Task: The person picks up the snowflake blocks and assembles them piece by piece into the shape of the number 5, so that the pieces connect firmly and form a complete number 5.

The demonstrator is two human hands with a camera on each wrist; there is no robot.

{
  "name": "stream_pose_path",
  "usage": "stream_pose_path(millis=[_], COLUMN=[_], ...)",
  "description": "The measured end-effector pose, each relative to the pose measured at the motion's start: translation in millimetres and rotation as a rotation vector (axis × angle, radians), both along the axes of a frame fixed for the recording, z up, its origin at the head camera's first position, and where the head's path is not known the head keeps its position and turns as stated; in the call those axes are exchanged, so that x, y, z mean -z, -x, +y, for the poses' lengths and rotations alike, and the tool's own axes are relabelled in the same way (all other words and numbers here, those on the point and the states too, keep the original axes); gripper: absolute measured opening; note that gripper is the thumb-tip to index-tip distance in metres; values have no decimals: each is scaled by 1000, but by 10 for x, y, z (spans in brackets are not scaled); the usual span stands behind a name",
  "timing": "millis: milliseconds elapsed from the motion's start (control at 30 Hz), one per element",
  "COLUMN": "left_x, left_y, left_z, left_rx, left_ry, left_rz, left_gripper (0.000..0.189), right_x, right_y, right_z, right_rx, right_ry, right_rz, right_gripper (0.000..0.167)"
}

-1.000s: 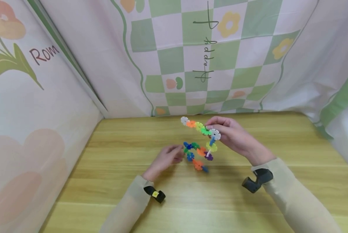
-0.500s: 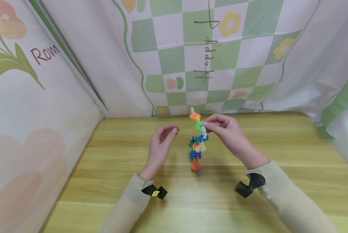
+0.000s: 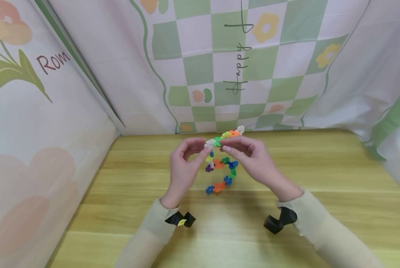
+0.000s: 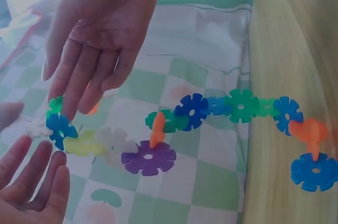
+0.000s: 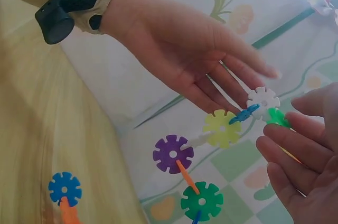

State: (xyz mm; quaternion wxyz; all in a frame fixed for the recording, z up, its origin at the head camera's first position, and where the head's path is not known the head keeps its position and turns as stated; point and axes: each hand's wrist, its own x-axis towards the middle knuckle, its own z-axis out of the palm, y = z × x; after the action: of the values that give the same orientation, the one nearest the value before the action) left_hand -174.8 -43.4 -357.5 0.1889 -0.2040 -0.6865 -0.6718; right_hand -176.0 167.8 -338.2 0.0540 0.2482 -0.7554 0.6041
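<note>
A chain of colourful plastic snowflake discs [image 4: 241,97], slotted edge to edge, hangs between the hands in a winding curve. My left hand [image 3: 184,167] has thumb and fingertips at a white disc [image 3: 208,143] at the chain's upper bend. Just to its right, my right hand [image 3: 258,162] pinches the chain at a bright green disc [image 3: 216,141]. Beyond those fingers the chain runs to orange and a white end disc [image 3: 241,129]. Lower down come a purple disc [image 5: 165,155], several blue and green ones, and a blue end disc [image 5: 55,188].
The wooden table [image 3: 126,223] lies under both hands. A curtain with green checks [image 3: 200,67] hangs behind its far edge, and a printed sheet [image 3: 69,123] stands along the left. Each wrist wears a black camera [image 3: 280,220].
The chain has swung round, so its white upper end now points right and its bend lies left. My left hand, earlier off the chain, has closed in at the white disc.
</note>
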Motion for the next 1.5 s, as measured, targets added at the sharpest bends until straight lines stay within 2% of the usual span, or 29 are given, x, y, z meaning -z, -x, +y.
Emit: stream_pose_path(millis=[133, 300, 500, 667, 767, 900, 1033, 1133, 1333, 1500], left_x=[26, 51, 64, 71, 64, 57, 54, 64, 106, 136], left_y=[63, 143, 206, 250, 266, 292, 324, 367, 467, 578], left_z=[-6, -15, -19, -24, -24, -15, -13, -24, -56, -83], left_rx=[-50, -80, -71, -83, -98, -119, -131, -124, -82, -63], left_ry=[39, 78, 60, 55, 55, 64, 68, 52, 39, 24], left_rz=[17, 13, 4, -5, -33, -76, -91, -85, -95, -176], left_gripper=[23, 21, 19, 18, 17, 17, 18, 17, 21, 23], right_x=[-1, 7, 9, 80, 201, 426, 634, 760, 912, 943], right_y=[-17, -22, -23, -49, -38, 40, 106, 124, 150, 171], right_z=[-13, -25, -21, 78, 191, 359, 447, 448, 392, 371], right_rx=[18, 30, 16, 7, 36, 77, 58, 37, 35, 12], right_ry=[-73, -121, -149, -222, -260, -281, -270, -242, -161, -119], right_rz=[18, 27, 92, 135, 103, -14, -175, -252, -272, -297], right_gripper=[24, 25, 26, 28, 27, 28, 31, 31, 23, 22])
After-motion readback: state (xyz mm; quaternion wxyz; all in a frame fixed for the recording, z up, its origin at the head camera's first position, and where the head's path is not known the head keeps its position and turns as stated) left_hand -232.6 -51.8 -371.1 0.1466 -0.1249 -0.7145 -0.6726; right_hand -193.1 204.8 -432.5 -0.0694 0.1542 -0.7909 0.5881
